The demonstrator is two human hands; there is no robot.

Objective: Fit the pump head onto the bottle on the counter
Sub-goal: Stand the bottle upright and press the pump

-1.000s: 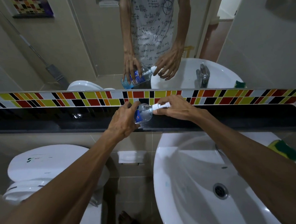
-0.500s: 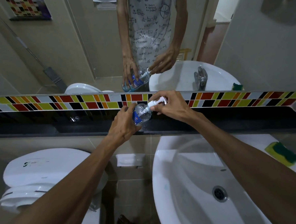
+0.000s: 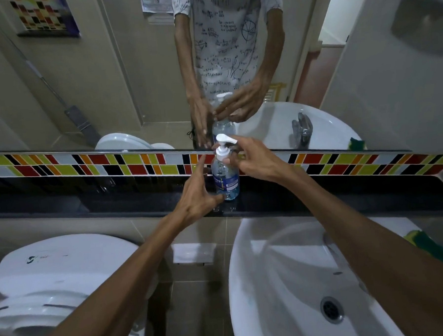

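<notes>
Bottle (image 3: 225, 176) now stands upright on the dark, glossy table (image 3: 114, 201) ledge below the mirror (image 3: 133, 69); a second ago it lay tilted on its side between the two hands. Its white plastic pump head (image 3: 223, 147) sits on the neck, spout pointing right. The left hand (image 3: 195, 195) has loosened: its fingers are spread open beside the bottle, with only the thumb tip near the base, touching or just short of it. The right hand (image 3: 255, 157) pinches the pump collar between thumb and fingertips, where before it wrapped the spout.

The bottle is clear plastic, rounded, with a blue label and bluish liquid low inside. Behind it runs a band of small glazed tiles (image 3: 343, 161) in red, yellow, orange, black and white. Beige wall tiles lie below the ledge. A white ceramic basin (image 3: 285, 280) with a metal drain sits lower right, a green-and-yellow sponge (image 3: 429, 244) on its rim, and a white toilet (image 3: 59, 276) lower left.
</notes>
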